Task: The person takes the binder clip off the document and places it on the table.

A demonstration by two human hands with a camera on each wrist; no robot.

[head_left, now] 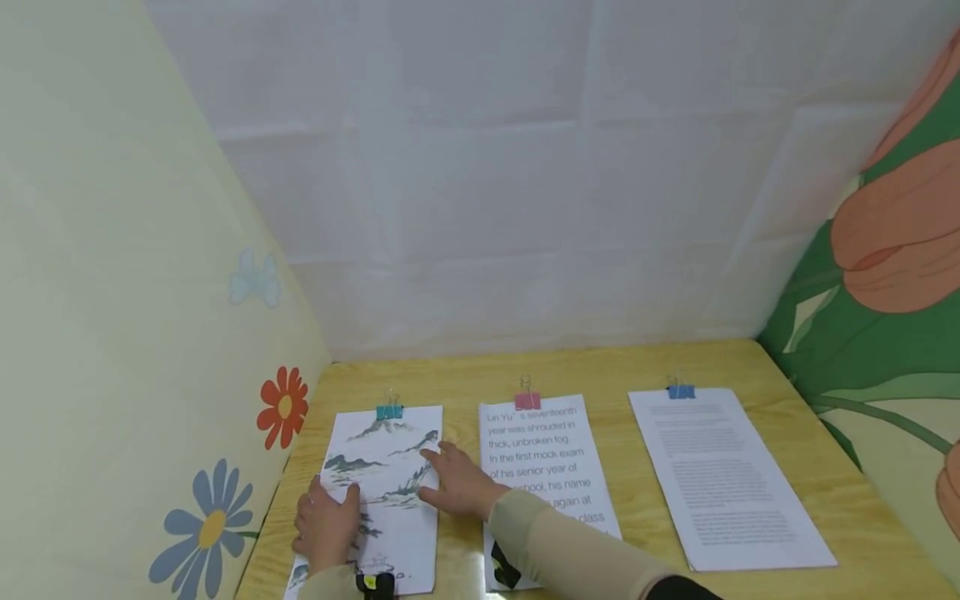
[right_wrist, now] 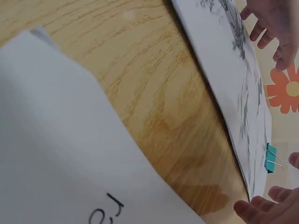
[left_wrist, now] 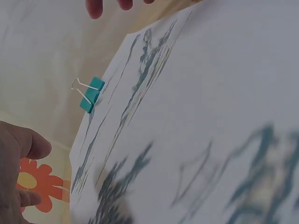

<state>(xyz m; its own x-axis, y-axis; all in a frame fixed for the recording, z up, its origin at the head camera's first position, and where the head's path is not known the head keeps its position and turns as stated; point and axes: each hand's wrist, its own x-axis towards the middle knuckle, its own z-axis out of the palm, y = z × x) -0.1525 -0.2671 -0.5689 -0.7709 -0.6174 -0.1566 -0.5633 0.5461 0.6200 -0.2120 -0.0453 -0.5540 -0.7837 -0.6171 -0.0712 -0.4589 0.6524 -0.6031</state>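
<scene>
In the head view, we see the left hand (head_left: 327, 523) and right hand (head_left: 459, 483) apart, fingers loosely extended, at the landscape sheets (head_left: 397, 542), lower left. The left wrist view shows us their teal clip (left_wrist: 92, 94) (left of centre), and the right wrist view, the sheets at right.

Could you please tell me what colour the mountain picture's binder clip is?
The wire-handled binder clip is teal, clearest in the left wrist view.
</scene>
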